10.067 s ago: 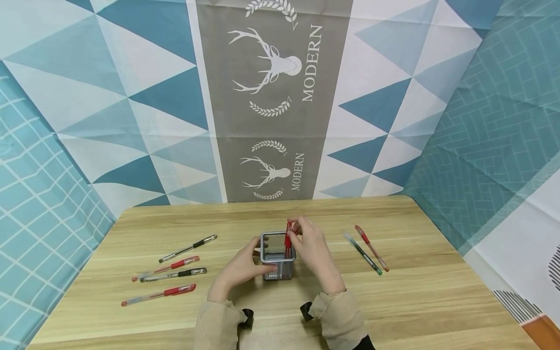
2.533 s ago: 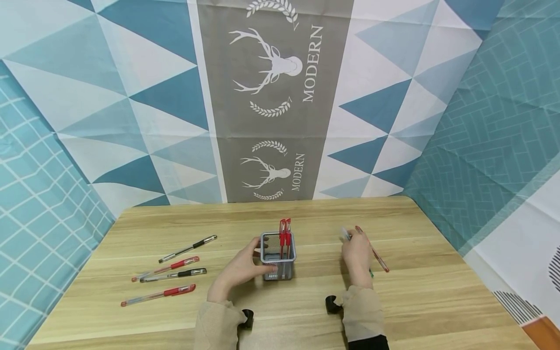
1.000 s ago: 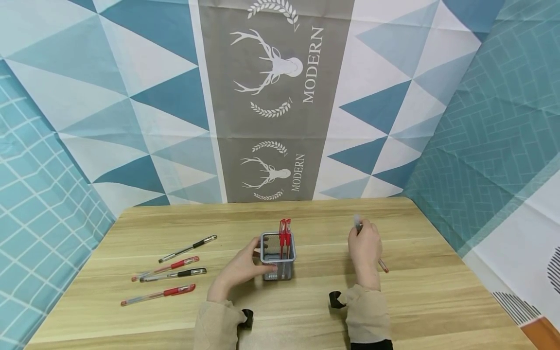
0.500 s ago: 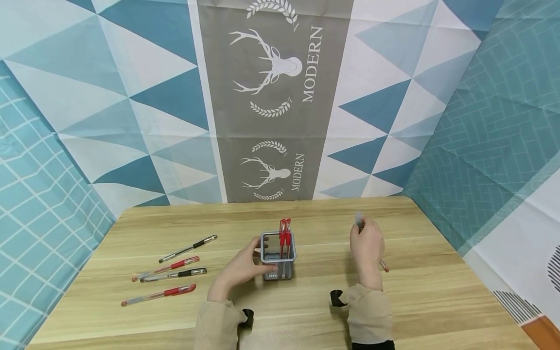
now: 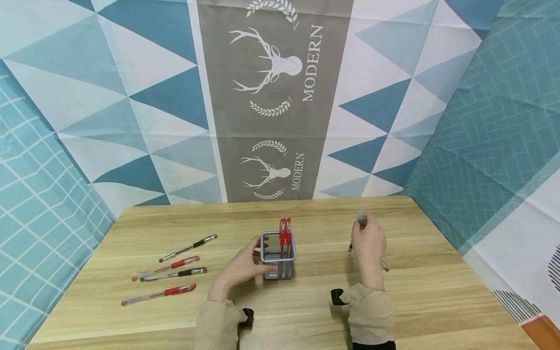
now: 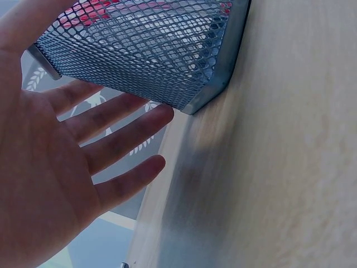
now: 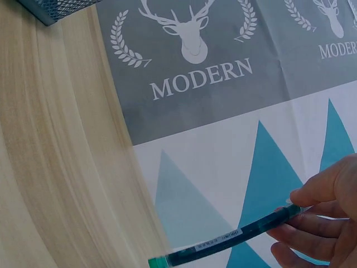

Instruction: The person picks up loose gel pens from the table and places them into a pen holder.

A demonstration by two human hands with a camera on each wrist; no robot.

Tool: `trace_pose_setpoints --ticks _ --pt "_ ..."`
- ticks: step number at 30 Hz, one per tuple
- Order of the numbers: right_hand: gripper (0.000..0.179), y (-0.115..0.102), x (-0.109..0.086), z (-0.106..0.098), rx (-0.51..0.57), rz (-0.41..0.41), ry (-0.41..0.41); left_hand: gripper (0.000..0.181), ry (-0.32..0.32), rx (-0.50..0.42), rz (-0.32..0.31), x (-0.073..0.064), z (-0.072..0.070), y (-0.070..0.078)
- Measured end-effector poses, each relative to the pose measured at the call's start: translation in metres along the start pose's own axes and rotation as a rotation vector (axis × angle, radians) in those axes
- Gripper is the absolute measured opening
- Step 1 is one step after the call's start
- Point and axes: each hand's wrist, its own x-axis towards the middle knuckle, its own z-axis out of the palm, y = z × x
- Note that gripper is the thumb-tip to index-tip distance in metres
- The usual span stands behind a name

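Observation:
In the head view my left hand holds a square wire-mesh pen holder, thumb on its near side and fingers round the left and far sides. Two red pens stand upright in the holder. At the right, my right hand pinches a green gel pen near its upper end, between thumb and fingers. The pen is tilted off the table, its green tip pointing down. A red pen lies under that hand, mostly hidden. The left wrist view shows the mesh wall above my spread fingers.
Several red and black pens lie at the table's left, including a black pen and a red pen. The wooden table ends at a patterned backdrop, with teal side cloths beyond.
A red pen went into the holder beside another. My right hand then moved right, picked up the green pen and raised it, turning its green tip leftward. My left hand stayed put.

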Motion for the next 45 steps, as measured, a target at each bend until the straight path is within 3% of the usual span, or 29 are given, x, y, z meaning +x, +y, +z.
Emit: trace_pose_setpoints --ticks 4,8,18,23,25,32,45 --pt "0.027 -0.002 0.0 -0.002 0.022 0.01 0.025 0.071 -0.013 -0.008 -0.007 -0.009 -0.004 0.02" --pt "0.031 -0.004 -0.001 -0.003 0.043 0.0 0.048 0.07 -0.021 -0.007 -0.011 -0.012 -0.006 0.026" --pt "0.045 -0.01 -0.001 -0.009 0.115 -0.045 0.142 0.078 0.001 -0.002 -0.005 0.005 0.002 -0.012" --pt "0.046 -0.013 -0.001 -0.012 0.13 -0.063 0.177 0.079 -0.002 0.001 -0.007 0.007 0.002 -0.016" --pt "0.045 -0.014 -0.001 -0.012 0.131 -0.071 0.19 0.078 -0.004 -0.003 -0.003 0.006 0.002 -0.013" --pt "0.046 -0.018 -0.003 -0.015 0.143 -0.069 0.209 0.071 -0.027 -0.017 -0.003 -0.009 -0.005 0.022" --pt "0.045 -0.029 -0.005 -0.018 0.172 -0.087 0.235 0.072 -0.029 -0.037 0.0 -0.011 -0.006 0.023"
